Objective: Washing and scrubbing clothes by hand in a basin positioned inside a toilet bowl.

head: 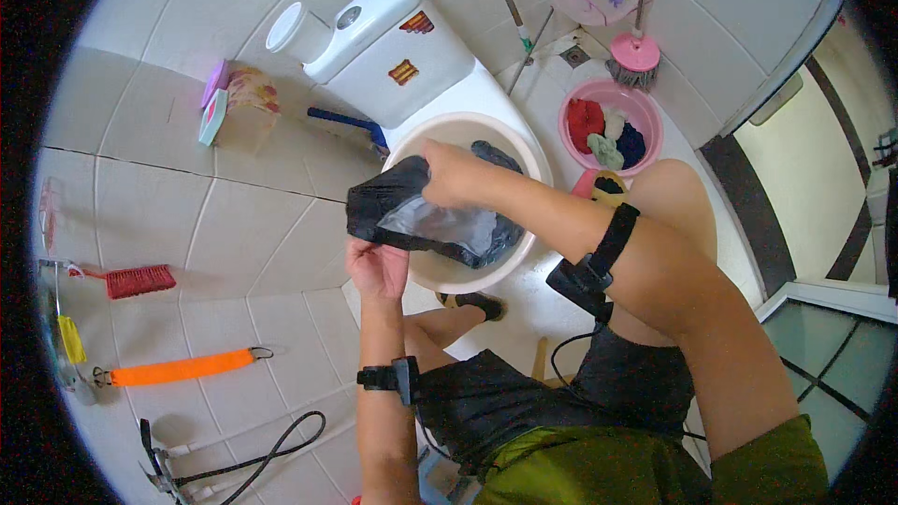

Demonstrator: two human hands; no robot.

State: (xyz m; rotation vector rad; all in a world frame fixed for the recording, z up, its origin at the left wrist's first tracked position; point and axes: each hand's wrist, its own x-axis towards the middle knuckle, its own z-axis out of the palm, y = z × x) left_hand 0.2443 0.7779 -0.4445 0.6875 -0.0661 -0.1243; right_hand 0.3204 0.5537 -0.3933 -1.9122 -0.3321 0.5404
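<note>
Both hands hold a wet black garment with a grey inner side over a cream plastic basin, which rests on the white toilet. My left hand is below the garment's left end, its fingers partly hidden by the cloth. My right hand grips the upper edge, thumb and fingers closed on it. The rest of the garment hangs down into the basin, where dark wet cloth lies along the wall. How much water the basin holds cannot be told.
A pink basin with coloured cloths stands on the floor at upper right, beside a pink-headed broom. The toilet cistern is behind the cream basin. A red brush, an orange strap and a shower hose hang on the left wall.
</note>
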